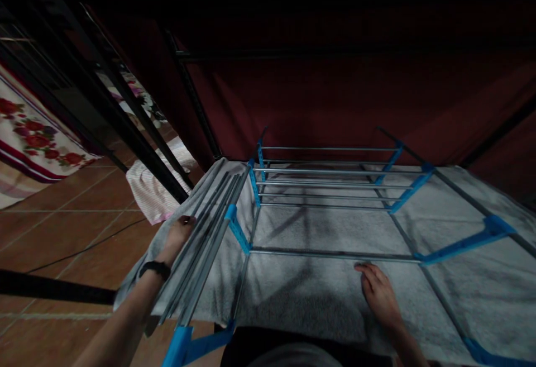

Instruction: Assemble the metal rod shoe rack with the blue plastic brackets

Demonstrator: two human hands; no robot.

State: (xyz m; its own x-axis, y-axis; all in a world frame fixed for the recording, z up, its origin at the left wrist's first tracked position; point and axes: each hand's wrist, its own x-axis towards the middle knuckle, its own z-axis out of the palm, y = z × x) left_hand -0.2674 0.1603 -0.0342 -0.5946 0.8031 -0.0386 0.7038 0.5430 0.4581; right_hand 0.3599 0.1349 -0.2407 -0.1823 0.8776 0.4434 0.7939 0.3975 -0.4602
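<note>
A rack frame (330, 254) of grey metal tubes with blue plastic brackets (464, 244) lies on a grey cloth. Several thin crossbars (330, 184) join its brackets at the far end. Along the left side, several loose metal rods (205, 238) lie side by side. My left hand (178, 237) is at their outer edge, fingers curled and closed, apparently on a rod; the grip is partly hidden. Over the cloth, just below the near crossbar, my right hand (379, 291) is open, fingers extended and holding nothing.
The grey cloth (293, 294) covers the surface in front of me, with a dark red curtain (335, 99) behind it. Black metal posts (125, 127) stand at the left. Beyond them are a tiled floor (96, 210), a light striped cloth (146, 188) and a flowered cloth (39, 138).
</note>
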